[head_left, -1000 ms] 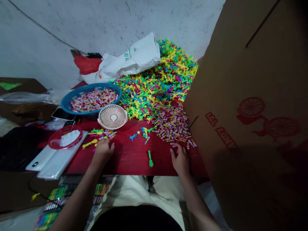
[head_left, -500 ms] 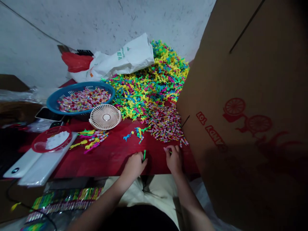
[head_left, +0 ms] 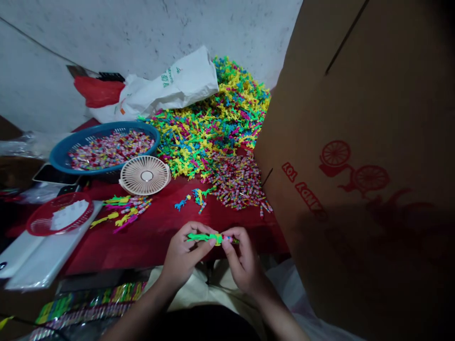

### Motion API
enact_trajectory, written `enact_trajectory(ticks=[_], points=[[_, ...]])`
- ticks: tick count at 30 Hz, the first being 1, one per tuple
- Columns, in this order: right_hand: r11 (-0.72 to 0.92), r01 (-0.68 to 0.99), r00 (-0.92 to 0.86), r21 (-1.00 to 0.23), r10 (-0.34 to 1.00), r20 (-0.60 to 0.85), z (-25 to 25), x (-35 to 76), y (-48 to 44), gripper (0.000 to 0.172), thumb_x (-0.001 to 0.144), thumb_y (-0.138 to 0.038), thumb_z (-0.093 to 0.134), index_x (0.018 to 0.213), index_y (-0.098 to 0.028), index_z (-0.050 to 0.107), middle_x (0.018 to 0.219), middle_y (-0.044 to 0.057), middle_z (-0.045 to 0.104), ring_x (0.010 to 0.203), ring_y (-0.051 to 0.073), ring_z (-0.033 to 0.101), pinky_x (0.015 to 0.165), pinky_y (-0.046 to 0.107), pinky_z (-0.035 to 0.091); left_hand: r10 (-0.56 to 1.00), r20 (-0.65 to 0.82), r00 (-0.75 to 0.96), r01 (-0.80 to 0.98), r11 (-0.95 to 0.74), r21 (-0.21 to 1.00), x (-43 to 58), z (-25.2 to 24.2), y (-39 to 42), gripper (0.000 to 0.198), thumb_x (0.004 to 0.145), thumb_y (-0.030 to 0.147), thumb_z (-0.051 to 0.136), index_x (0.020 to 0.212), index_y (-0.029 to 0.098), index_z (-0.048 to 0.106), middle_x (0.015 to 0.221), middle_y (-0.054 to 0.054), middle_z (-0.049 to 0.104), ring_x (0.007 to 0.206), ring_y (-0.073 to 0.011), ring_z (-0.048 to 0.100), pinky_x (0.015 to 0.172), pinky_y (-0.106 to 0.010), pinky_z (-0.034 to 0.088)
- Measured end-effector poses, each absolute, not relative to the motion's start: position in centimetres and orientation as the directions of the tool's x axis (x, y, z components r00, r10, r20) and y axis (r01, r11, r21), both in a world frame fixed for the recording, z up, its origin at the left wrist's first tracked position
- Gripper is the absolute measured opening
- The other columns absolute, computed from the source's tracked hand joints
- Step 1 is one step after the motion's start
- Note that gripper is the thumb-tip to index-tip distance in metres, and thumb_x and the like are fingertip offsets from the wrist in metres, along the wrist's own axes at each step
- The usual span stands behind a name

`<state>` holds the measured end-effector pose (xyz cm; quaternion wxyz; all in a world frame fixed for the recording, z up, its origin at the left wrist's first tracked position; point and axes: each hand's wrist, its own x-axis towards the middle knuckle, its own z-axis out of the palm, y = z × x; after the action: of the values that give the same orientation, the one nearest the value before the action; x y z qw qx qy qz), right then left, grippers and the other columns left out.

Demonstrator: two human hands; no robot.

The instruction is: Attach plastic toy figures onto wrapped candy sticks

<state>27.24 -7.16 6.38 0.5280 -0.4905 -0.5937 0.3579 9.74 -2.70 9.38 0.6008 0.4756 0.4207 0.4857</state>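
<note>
**Your left hand (head_left: pixel 183 255) and right hand (head_left: pixel 245 260) pinch a green plastic toy (head_left: pixel 202 237)**

Your left thumb and fingers (head_left: pixel 209 242) close on the toy's green body. Your right fingers (head_left: pixel 227 248) close on its far end, where a pink wrapped candy (head_left: pixel 227 239) sits against it. The toy is between your hands, held above the near edge of the red table (head_left: pixel 152 246).

To your left on the table lies a loose bunch of small toys (head_left: pixel 124 210), and a few blue and yellow toys (head_left: pixel 192 199) lie ahead of your hands. Farther on, a heap of wrapped candies (head_left: pixel 236 182) sits beside a cardboard box (head_left: pixel 337 118). A round fan (head_left: pixel 144 175) stands in front of a blue basket (head_left: pixel 60 156) of candies. Beyond them, a big heap of bright toys (head_left: pixel 213 123) reaches a white bag (head_left: pixel 170 85) by the wall (head_left: pixel 88 33).
</note>
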Motion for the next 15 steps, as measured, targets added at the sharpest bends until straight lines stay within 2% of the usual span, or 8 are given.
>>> enact_trajectory(ticks=[5, 11, 15], points=[[0.337, 0.242, 0.05, -0.91, 0.932, 0.359, 8.1, 28.0, -7.8, 0.015, 0.108, -0.024, 0.052, 0.122, -0.025, 0.059, 0.11, 0.005, 0.063, 0.103, 0.02, 0.064, 0.089, 0.031, 0.053, 0.982, 0.082, 0.171, -0.144, -0.058, 0.988, 9.5, 10.8, -3.1, 0.013, 0.081, 0.022, 0.086, 0.083, 0.018, 0.074, 0.094, -0.006, 0.081, 0.09, -0.0186, 0.078, 0.084, -0.026, 0.062], [0.443, 0.313, -0.026, -0.84, 0.888, 0.458, 9.5, 28.2, -7.9, 0.018, 0.105, -0.014, 0.053, 0.119, -0.024, 0.058, 0.107, 0.006, 0.062, 0.103, 0.021, 0.061, 0.089, 0.034, 0.051, 0.986, 0.048, 0.162, -0.181, -0.018, 0.983, 9.7, 10.8, -3.5, 0.014, 0.079, 0.02, 0.086, 0.081, 0.019, 0.072, 0.085, -0.004, 0.082, 0.084, -0.0189, 0.08, 0.08, -0.026, 0.064], [0.443, 0.328, -0.025, -0.834, 0.887, 0.461, 9.8, 28.4, -8.0, 0.021, 0.104, -0.011, 0.053, 0.12, -0.024, 0.058, 0.108, 0.006, 0.062, 0.104, 0.022, 0.06, 0.09, 0.035, 0.05, 0.988, 0.073, 0.133, -0.194, -0.046, 0.98, 9.7, 11.2, -3.6, 0.015, 0.079, 0.017, 0.086, 0.079, 0.02, 0.071, 0.084, -0.002, 0.082, 0.085, -0.0172, 0.081, 0.081, -0.023, 0.064]])
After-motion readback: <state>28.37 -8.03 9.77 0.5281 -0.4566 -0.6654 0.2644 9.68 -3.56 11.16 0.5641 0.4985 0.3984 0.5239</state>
